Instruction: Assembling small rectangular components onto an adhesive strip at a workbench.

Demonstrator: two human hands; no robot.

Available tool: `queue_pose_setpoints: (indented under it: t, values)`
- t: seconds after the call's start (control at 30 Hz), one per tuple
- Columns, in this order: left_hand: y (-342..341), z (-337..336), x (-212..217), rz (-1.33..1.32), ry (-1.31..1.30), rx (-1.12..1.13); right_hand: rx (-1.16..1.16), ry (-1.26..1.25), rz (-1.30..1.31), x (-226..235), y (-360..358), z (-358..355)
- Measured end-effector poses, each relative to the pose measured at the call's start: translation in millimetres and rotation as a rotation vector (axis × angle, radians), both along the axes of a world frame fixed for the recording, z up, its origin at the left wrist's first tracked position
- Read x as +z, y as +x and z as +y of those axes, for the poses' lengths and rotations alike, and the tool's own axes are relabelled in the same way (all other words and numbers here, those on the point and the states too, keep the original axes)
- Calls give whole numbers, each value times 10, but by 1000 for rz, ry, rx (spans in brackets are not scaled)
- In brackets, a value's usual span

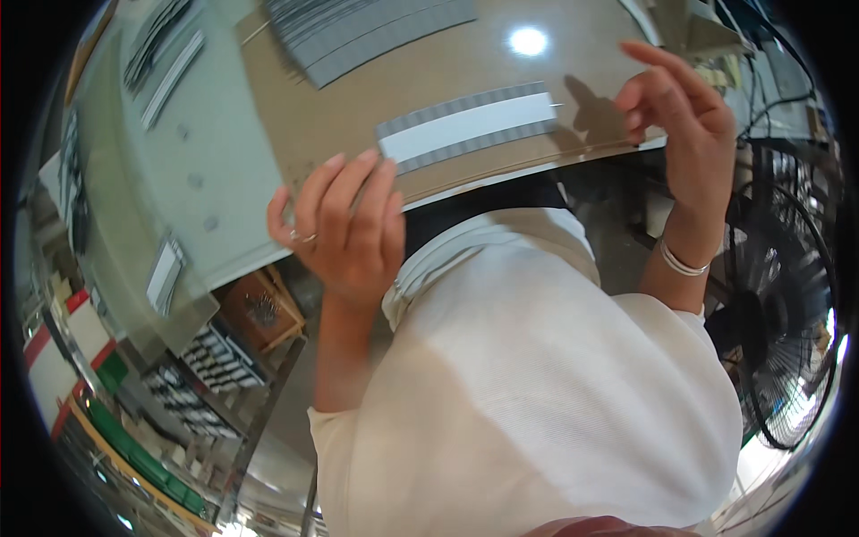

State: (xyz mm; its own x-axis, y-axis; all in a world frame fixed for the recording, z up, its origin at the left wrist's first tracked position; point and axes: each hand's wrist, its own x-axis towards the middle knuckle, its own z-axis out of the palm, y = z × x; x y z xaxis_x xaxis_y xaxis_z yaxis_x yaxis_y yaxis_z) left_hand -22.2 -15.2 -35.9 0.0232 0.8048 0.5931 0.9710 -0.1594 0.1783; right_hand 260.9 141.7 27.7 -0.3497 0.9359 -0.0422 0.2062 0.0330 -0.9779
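A long strip with a white middle band and grey striped edges (470, 123) lies near the front edge of the table. A small thin pale tab (556, 105) sticks out at its right end. My left hand (344, 224) is at the strip's left end, fingers stretched out and slightly apart, the fingertips at or just over its corner; whether they touch it I cannot tell. To the right of the strip, my right hand (680, 112) is raised above the table. Its fingers are loosely bent and apart, with nothing visible in them.
A stack of grey strips (376, 31) lies at the back on the brown board (313, 125). More strips (173, 79) lie on the pale tabletop at left, with a short piece (165, 276) near its edge. A black fan (778, 295) stands at right, and a wooden box (261, 309) sits below the table.
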Motion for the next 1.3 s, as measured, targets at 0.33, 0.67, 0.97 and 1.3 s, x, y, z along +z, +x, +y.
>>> queue_pose_setpoints:
  t: [0.33, 0.67, 0.97, 1.3]
  values:
    - [-1, 8, 28, 58, -31, 32, -533, 713, -421, 224, 1246, 774]
    - [-19, -37, -18, 21, -70, 59, -239, 257, -134, 348, 799, 1384]
    - [-19, -49, 12, 25, -85, 46, -183, 284, 207, 1, 1277, 393]
    - [-13, 19, 46, -69, -54, 8, -374, 91, 298, -415, 1335, 797]
